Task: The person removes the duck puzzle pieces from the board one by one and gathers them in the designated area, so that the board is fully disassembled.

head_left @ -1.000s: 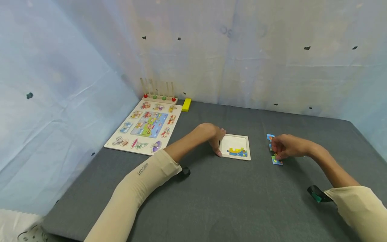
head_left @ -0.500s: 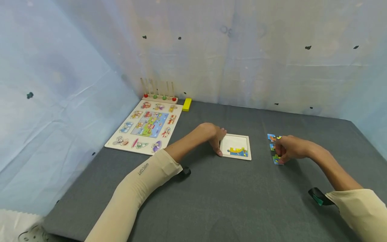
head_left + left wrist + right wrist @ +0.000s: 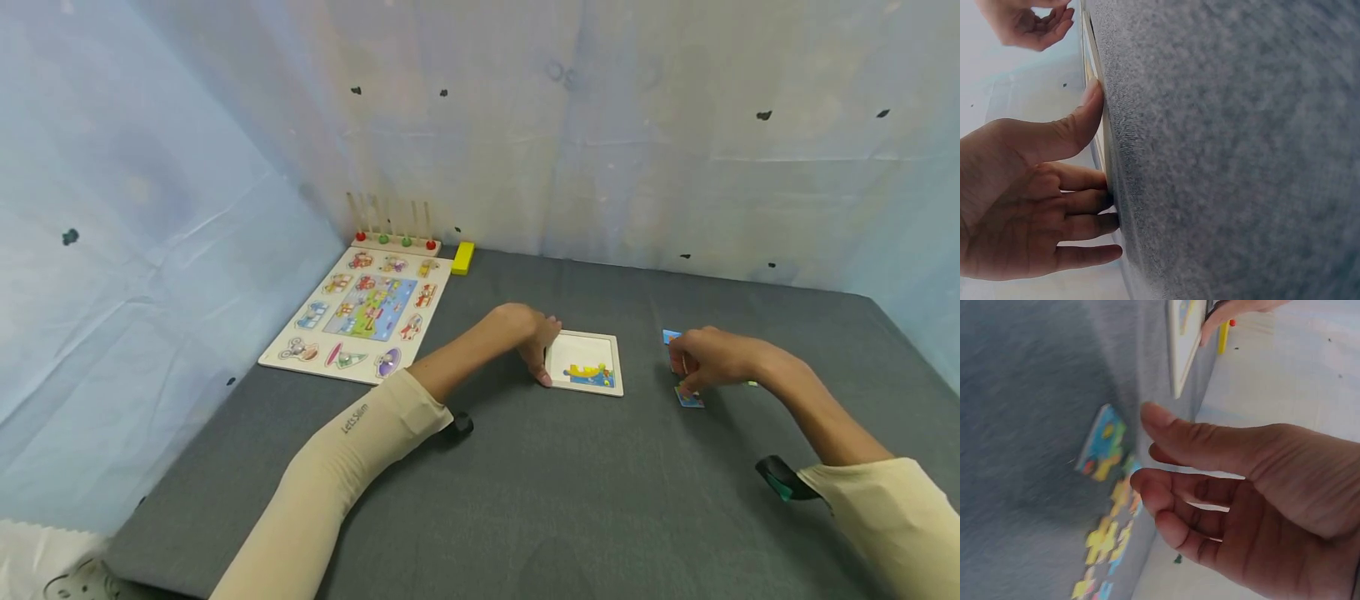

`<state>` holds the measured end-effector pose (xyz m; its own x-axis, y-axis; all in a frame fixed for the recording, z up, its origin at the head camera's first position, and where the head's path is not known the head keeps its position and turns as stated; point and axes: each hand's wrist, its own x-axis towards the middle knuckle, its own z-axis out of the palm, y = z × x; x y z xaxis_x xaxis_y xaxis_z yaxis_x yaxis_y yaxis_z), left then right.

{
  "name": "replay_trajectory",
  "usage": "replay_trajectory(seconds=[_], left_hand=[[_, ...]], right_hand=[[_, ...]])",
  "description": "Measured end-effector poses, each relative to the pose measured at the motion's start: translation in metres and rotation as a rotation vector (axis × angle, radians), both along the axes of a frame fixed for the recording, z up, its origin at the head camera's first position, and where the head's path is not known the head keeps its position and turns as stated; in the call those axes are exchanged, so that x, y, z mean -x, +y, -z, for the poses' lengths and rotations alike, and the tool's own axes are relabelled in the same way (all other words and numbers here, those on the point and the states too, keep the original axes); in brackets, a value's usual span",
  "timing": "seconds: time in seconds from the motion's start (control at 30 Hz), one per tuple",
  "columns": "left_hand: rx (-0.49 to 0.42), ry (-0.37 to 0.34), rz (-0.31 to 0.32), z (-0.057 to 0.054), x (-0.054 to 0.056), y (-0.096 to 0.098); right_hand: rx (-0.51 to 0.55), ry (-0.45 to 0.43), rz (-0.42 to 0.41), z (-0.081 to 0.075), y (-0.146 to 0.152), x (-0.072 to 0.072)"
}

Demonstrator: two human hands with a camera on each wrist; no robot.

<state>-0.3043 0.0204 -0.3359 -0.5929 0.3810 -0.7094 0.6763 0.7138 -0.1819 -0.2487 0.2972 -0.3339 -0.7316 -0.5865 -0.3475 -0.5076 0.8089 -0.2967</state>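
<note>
A square wooden puzzle tray (image 3: 579, 347) lies on the grey table with blue and yellow jigsaw pieces (image 3: 590, 376) in its front right part. My left hand (image 3: 537, 348) steadies the tray's left side, thumb at the front corner and fingers by the back corner. In the left wrist view the thumb (image 3: 1089, 100) rests on the rim and the fingers lie straight. My right hand (image 3: 712, 358) hovers over loose jigsaw pieces, fingers loosely bent, nothing between thumb and fingers. The nearest jigsaw piece (image 3: 1103, 444) lies just below its fingertips; others (image 3: 1102, 540) are partly hidden beneath the hand in the head view.
A large peg puzzle board (image 3: 360, 354) lies at the left. Behind it stands a rack of upright pegs (image 3: 396, 245) with red and green beads, and a yellow block (image 3: 462, 258) lies beside it. A pale sheet (image 3: 637, 167) hangs behind the table.
My right hand shifts slightly right over the pieces, then back left and a little away from me, covering more of them. My left hand and the tray stay in place.
</note>
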Motion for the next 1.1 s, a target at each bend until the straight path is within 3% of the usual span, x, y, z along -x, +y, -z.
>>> replay_trajectory(seconds=[0.27,0.53,0.7,1.1], left_hand=[[0.009,0.010,-0.006,0.000,0.000,0.001],[0.008,0.024,0.009,0.001,-0.002,0.001],[-0.017,0.029,0.014,0.001,-0.003,0.001],[-0.028,0.028,0.012,-0.001,-0.003,-0.002]], right_hand=[[0.062,0.004,-0.080,-0.008,-0.038,0.003],[0.089,0.019,-0.157,0.004,-0.081,0.011],[0.087,0.020,-0.154,0.012,-0.094,0.013],[0.074,-0.010,-0.112,0.015,-0.101,0.016]])
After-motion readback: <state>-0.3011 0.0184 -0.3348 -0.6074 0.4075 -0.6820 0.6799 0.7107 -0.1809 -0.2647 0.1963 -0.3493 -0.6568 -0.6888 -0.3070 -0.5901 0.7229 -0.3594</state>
